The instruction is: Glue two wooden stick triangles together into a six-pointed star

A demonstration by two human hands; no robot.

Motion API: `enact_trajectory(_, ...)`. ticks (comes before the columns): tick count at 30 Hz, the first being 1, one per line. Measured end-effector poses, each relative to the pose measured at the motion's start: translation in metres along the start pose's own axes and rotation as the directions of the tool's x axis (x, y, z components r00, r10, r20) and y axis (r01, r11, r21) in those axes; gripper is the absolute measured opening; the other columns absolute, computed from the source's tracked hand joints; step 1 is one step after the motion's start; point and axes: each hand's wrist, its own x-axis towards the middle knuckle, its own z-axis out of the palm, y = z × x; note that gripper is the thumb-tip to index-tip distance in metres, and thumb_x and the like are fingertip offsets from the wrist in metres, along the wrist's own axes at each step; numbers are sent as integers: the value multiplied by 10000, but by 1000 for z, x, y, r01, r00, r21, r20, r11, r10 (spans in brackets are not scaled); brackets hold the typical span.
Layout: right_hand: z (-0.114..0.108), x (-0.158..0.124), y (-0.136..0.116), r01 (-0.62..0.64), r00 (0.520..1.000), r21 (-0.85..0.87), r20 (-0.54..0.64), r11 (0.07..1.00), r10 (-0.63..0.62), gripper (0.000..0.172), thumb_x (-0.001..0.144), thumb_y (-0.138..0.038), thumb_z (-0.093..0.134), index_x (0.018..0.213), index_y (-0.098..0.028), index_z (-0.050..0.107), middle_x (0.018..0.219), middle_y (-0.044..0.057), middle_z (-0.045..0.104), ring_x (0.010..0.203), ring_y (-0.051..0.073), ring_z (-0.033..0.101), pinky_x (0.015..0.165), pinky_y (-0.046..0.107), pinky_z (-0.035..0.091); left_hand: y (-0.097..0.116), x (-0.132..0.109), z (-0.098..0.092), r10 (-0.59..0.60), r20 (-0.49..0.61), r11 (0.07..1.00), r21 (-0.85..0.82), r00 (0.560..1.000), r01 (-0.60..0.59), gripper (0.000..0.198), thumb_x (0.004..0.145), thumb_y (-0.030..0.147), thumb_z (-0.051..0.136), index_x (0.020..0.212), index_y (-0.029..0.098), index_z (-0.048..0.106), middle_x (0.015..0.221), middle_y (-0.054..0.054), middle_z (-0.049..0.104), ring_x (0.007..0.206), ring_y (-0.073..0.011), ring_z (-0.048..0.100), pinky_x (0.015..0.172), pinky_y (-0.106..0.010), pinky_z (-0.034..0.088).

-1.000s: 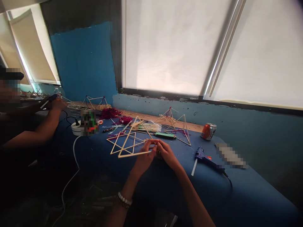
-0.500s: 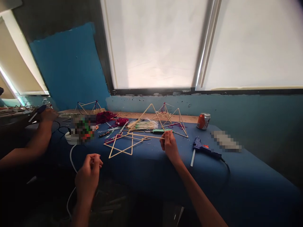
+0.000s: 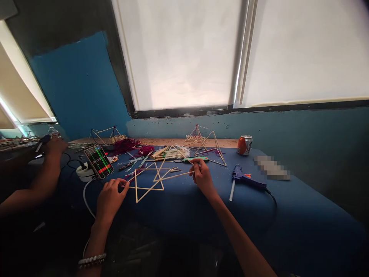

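My right hand (image 3: pixel 203 177) pinches the corner of a triangle of thin wooden sticks (image 3: pixel 163 163), which it holds tilted just above the table. My left hand (image 3: pixel 111 200) is at the near left, its fingertips closed on a thin magenta-wrapped stick (image 3: pixel 134 176). That stick belongs to or touches a flat star-like frame of wooden sticks (image 3: pixel 136 192), though the overlap makes this hard to tell. A beaded bracelet (image 3: pixel 92 261) circles my left wrist.
A co-worker's hand (image 3: pixel 54 146) is at the far left. On the blue-covered table (image 3: pixel 184 207) are a phone (image 3: pixel 98 161), power strip (image 3: pixel 85 172), magenta yarn (image 3: pixel 125 145), stick bundle (image 3: pixel 173 153), stick pyramid (image 3: pixel 201 140), purple glue gun (image 3: pixel 248 181) and orange can (image 3: pixel 245 145).
My left hand has moved from the near edge to the flat frame and closed on the stick. The triangle in my right hand has lowered and swung left over that frame.
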Motion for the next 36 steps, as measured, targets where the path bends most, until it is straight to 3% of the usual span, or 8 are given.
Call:
enact_trajectory(4, 0, 0, -3, -12, 1000, 13, 9, 1000, 12, 386, 905, -584, 527, 988, -208, 559, 601, -43, 576, 359, 84, 382, 340, 224, 259, 6, -4, -3, -136, 128, 981, -120, 982, 152, 370, 894, 566, 486, 1007, 247, 635, 935, -47, 667, 910, -249, 636, 761, -330, 449)
enact_trajectory(8, -1, 0, -2, -13, 1000, 14, 19, 1000, 13, 380, 900, -575, 534, 977, -204, 565, 596, -40, 584, 357, 82, 377, 341, 224, 257, 14, 4, -8, -217, 265, 964, -95, 940, 249, 395, 901, 615, 474, 964, 257, 630, 854, -22, 677, 803, -232, 651, 665, -307, 393)
enact_trajectory(13, -2, -1, -2, -22, 1000, 14, 10, 1000, 22, 370, 900, -564, 526, 976, -204, 564, 604, -37, 584, 360, 82, 374, 338, 222, 252, 13, 12, -8, -157, 321, 928, -276, 934, 251, 478, 803, 684, 558, 884, 223, 651, 861, -47, 727, 815, -240, 662, 687, -306, 409)
enact_trajectory(18, -3, -1, -2, -33, 999, 11, 15, 999, 33, 341, 904, -537, 539, 980, -205, 571, 623, -26, 597, 373, 86, 395, 343, 220, 265, 9, -2, -6, -99, 350, 738, -602, 932, 304, 704, 660, 726, 701, 1094, 173, 679, 772, -43, 715, 687, -194, 599, 584, -269, 391)
enact_trajectory(25, -4, -3, -2, -46, 999, 15, 16, 999, 46, 319, 913, -520, 542, 977, -210, 580, 624, -32, 587, 378, 80, 387, 355, 219, 272, 13, -38, -9, -189, 363, 684, -618, 912, 388, 670, 599, 660, 786, 1029, 149, 743, 723, -34, 680, 617, -153, 555, 502, -239, 315)
enact_trajectory(28, -3, -2, -4, -35, 999, 30, 13, 999, 35, 334, 904, -536, 546, 976, -211, 572, 619, -36, 589, 378, 80, 394, 354, 216, 274, 19, -40, -9, -137, 416, 657, -641, 899, 397, 712, 655, 653, 712, 1145, 137, 686, 651, -10, 641, 571, -147, 549, 470, -226, 299)
enact_trajectory(31, -1, -1, -7, -26, 999, 52, 21, 998, 25, 377, 882, -584, 550, 961, -216, 559, 598, -41, 588, 358, 82, 387, 338, 219, 255, 28, -34, -7, -45, 530, 646, -631, 847, 429, 837, 677, 638, 660, 1334, 132, 543, 522, 60, 557, 462, -139, 495, 417, -212, 257)
enact_trajectory(36, 1, -2, -13, -26, 998, 72, 62, 997, 21, 418, 852, -617, 569, 953, -211, 580, 580, -42, 600, 329, 76, 369, 330, 227, 249, 40, -34, -5, -6, 577, 658, -613, 817, 438, 795, 683, 665, 690, 1272, 147, 558, 522, 29, 616, 429, -160, 546, 376, -208, 261)
